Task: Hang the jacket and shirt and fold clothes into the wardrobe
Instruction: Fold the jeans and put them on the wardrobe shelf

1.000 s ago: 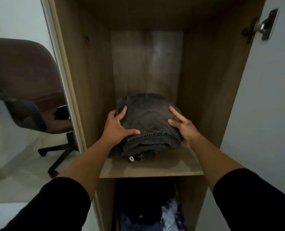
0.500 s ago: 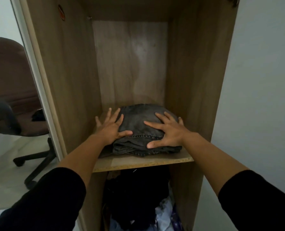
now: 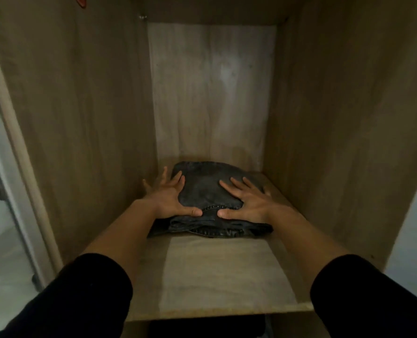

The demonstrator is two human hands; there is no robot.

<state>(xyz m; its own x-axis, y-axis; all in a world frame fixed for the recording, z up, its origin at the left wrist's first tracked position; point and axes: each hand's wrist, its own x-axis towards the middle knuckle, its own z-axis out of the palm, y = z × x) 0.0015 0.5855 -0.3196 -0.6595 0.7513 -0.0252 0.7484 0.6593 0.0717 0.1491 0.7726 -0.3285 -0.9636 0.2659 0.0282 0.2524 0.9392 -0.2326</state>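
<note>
Your left hand [image 3: 169, 200] and right hand [image 3: 247, 202] cover part of the folded dark jeans [image 3: 209, 191]; their far end is lost in shadow. The red sticker [image 3: 80, 0] is cut by the top edge. Below the shelf [image 3: 217, 272], contents are too dark to tell.

Folded denim garment [image 3: 209, 191]: washed charcoal-black — paler stitching along the seam.
Wooden wardrobe shelf [image 3: 217, 272]: light beige woodgrain.
Wardrobe back panel [image 3: 211, 93]: pale grey-beige — streaky grain.
Long sleeves [image 3: 80, 296]: plain black.
</note>
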